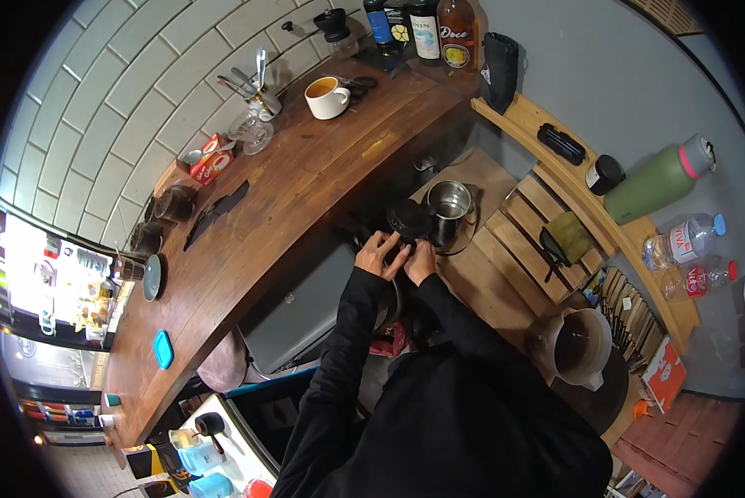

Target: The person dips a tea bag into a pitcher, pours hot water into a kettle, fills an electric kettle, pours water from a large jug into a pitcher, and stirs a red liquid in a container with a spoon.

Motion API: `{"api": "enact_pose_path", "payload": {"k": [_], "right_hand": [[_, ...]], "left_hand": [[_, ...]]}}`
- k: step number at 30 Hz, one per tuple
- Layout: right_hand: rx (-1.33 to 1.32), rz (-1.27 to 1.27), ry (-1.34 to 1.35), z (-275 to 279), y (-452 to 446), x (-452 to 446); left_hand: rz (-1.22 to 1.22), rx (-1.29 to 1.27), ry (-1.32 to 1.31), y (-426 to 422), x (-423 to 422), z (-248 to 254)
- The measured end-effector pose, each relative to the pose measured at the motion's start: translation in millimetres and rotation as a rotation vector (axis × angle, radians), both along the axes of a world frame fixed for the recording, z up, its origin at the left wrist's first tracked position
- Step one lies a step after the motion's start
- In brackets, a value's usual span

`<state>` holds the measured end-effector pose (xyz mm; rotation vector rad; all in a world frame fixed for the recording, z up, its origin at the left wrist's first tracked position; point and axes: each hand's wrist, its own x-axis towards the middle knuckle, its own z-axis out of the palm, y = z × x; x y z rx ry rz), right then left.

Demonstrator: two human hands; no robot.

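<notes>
Both my hands are together in the middle of the view, at a black round-topped object (409,218); its exact kind cannot be made out. My left hand (379,254) has its bent fingers against the near left side of it. On the near right side my right hand (421,261) grips it with curled fingers, partly hidden by the sleeve and the object. Just beyond, to the right, stands an open stainless steel pitcher (450,200) with a shiny inside, apart from my fingers.
Left of my hands runs a long wooden counter (281,199) with a white cup (327,98). At the right are a slatted wooden board (522,241), a green cloth (568,238), a plastic jug (601,332) with dark liquid, and a shelf (584,187) holding a green bottle (659,184).
</notes>
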<state>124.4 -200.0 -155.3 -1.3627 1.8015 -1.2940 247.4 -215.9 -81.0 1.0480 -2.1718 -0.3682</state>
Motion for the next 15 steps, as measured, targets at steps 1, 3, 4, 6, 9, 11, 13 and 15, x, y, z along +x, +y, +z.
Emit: {"api": "enact_pose_path", "payload": {"k": [1,3,4,6,9,11,13,15], "right_hand": [[0.0,0.006,0.003,-4,2,0],[0.011,-0.019,0.146,-11,4,-1],[0.01,-0.013,0.149,-22,4,0],[-0.145,-0.106,0.188,-35,7,3],[-0.09,-0.052,0.161,-40,27,3],[-0.048,-0.015,0.145,-38,41,3],[0.123,0.081,0.06,-49,50,5],[0.056,0.204,0.086,-54,56,8]], "left_hand": [[0.012,0.021,0.031,3,1,-4],[0.024,0.02,0.071,9,3,-9],[0.031,0.02,0.109,13,4,-12],[0.088,0.033,0.186,23,6,-19],[0.197,0.116,0.308,41,14,-34],[0.336,0.306,0.453,57,20,-47],[0.414,0.343,0.559,71,25,-71],[0.489,0.324,0.648,91,35,-86]]}}
